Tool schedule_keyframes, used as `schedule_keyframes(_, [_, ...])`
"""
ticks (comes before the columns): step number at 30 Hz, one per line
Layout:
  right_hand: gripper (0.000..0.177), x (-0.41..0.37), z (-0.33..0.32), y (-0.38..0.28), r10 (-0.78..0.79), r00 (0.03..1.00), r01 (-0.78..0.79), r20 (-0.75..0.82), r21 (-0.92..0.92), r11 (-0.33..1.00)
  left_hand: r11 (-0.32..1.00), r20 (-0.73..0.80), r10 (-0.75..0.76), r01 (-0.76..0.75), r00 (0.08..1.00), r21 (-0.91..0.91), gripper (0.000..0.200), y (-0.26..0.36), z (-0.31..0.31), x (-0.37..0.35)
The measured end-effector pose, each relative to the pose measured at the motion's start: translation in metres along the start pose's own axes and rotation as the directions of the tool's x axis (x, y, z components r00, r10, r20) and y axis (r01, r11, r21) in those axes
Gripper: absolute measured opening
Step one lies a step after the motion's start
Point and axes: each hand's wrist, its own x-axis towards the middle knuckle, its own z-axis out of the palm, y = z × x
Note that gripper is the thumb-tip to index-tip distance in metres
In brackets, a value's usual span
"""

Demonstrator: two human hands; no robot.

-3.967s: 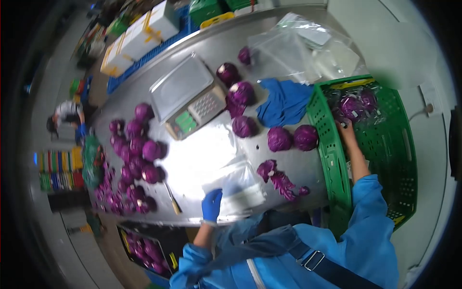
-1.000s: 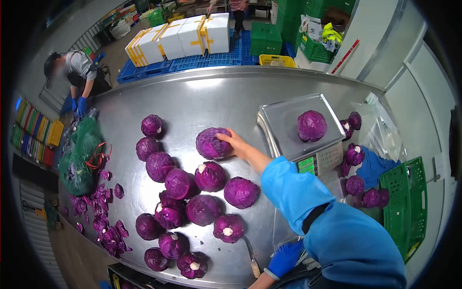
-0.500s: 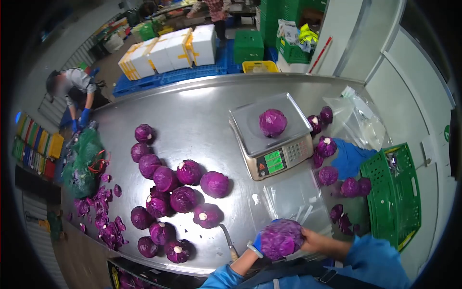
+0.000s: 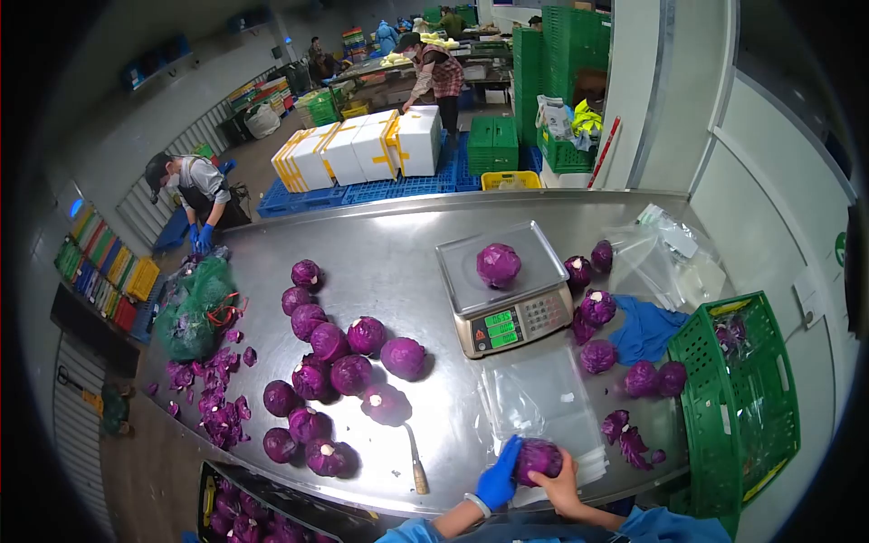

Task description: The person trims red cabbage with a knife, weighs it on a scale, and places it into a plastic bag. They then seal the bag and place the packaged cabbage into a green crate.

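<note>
A red cabbage [image 4: 537,460] is held between my two hands at the table's near edge, over the clear plastic bags [image 4: 532,398]. My left hand [image 4: 496,481], in a blue glove, is closed on the cabbage's left side. My bare right hand [image 4: 563,489] grips it from the right. Another red cabbage [image 4: 499,265] rests on the pan of the digital scale [image 4: 511,317], whose green display is lit. To the left of my hands lies a knife [image 4: 418,466] with a wooden handle, its blade towards a cabbage [image 4: 386,404].
Several red cabbages [image 4: 351,373] cover the table's middle left, with loose leaves [image 4: 222,407] and a green net bag [image 4: 195,312] beyond. At right are a blue cloth [image 4: 644,330] and a green crate [image 4: 738,389]. Below the edge sits a crate of cabbages [image 4: 249,516]. Co-workers [image 4: 195,195] stand beyond.
My view has tilted up, showing more of the room. The cabbage between my hands is turned and now sits lower over the bags. A person at the back now leans over the white boxes.
</note>
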Motion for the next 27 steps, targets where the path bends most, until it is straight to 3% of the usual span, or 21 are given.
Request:
schedule_keyframes(1, [0.087, -0.001, -0.002, 0.013, -0.051, 0.995, 0.062, 0.091, -0.126, 0.99, 0.999, -0.019, -0.037, 0.037, 0.999, -0.003, 0.087, -0.005, -0.001, -0.004])
schedule_keyframes(2, [0.089, 0.004, -0.008, 0.02, -0.11, 0.972, 0.138, 0.208, -0.127, 0.982, 0.999, -0.036, -0.024, 0.025, 0.999, 0.03, 0.086, -0.005, -0.008, -0.007])
schedule_keyframes(5, [0.092, 0.028, -0.013, 0.015, 0.044, 0.933, -0.009, 0.356, -0.099, 0.995, 0.977, -0.012, -0.027, 0.029, 1.0, 0.212, 0.087, 0.004, -0.022, -0.023])
schedule_keyframes(6, [0.09, 0.034, -0.005, 0.018, -0.196, 0.948, 0.271, 0.249, -0.315, 0.91, 0.941, -0.028, 0.11, -0.095, 0.994, 0.326, 0.086, -0.011, -0.013, -0.027])
schedule_keyframes(9, [0.083, 0.058, 0.019, 0.011, -0.533, 0.836, 0.538, 0.132, -0.395, 0.745, 0.928, 0.164, -0.005, -0.057, 0.987, 0.369, 0.087, -0.007, -0.006, -0.035])
schedule_keyframes(10, [0.08, 0.063, 0.032, 0.014, -0.476, 0.854, 0.513, 0.212, -0.19, 0.837, 0.837, 0.143, 0.187, -0.234, 0.972, 0.495, 0.089, -0.004, 0.001, -0.039])
schedule_keyframes(12, [0.073, 0.07, 0.057, 0.022, -0.394, 0.828, 0.339, 0.398, 0.204, 0.918, 0.846, 0.082, 0.166, -0.185, 0.983, 0.501, 0.09, -0.009, 0.006, -0.041])
schedule_keyframes(13, [0.067, 0.075, 0.063, 0.022, -0.295, 0.867, 0.288, 0.401, 0.078, 0.954, 0.851, 0.05, 0.156, -0.16, 0.987, 0.501, 0.091, -0.011, 0.009, -0.042])
schedule_keyframes(15, [0.057, 0.083, 0.072, 0.014, -0.093, 0.926, 0.165, 0.365, -0.171, 0.971, 0.875, -0.082, 0.218, -0.157, 0.973, 0.458, 0.084, 0.004, -0.013, -0.039])
schedule_keyframes(16, [0.038, 0.082, 0.073, 0.006, -0.098, 0.964, 0.144, 0.246, -0.176, 0.974, 0.885, -0.152, 0.228, -0.139, 0.962, 0.444, 0.082, 0.017, -0.028, -0.04])
schedule_keyframes(17, [0.034, 0.079, 0.064, -0.004, -0.235, 0.931, 0.305, 0.279, -0.241, 0.921, 0.895, -0.219, 0.234, -0.123, 0.947, 0.428, 0.08, 0.025, -0.039, -0.044])
schedule_keyframes(19, [0.026, 0.065, 0.032, -0.041, -0.484, 0.796, 0.598, 0.364, -0.344, 0.724, 0.906, -0.341, 0.356, -0.231, 0.87, 0.354, 0.072, 0.01, -0.057, -0.044])
schedule_keyframes(21, [0.024, 0.038, 0.001, -0.083, -0.643, 0.693, 0.72, 0.327, -0.357, 0.595, 0.971, -0.394, 0.239, -0.209, 0.887, 0.119, 0.063, 0.046, -0.082, -0.059])
schedule_keyframes(23, [0.024, 0.022, -0.018, -0.096, -0.705, 0.618, 0.785, 0.349, -0.321, 0.529, 0.97, -0.458, 0.244, -0.217, 0.855, 0.111, 0.055, 0.043, -0.094, -0.075])
schedule_keyframes(27, [0.019, -0.003, -0.044, -0.062, -0.624, 0.615, 0.788, 0.481, -0.401, 0.467, 0.994, -0.666, -0.007, -0.066, 0.745, -0.085, 0.035, 0.057, -0.063, -0.111])
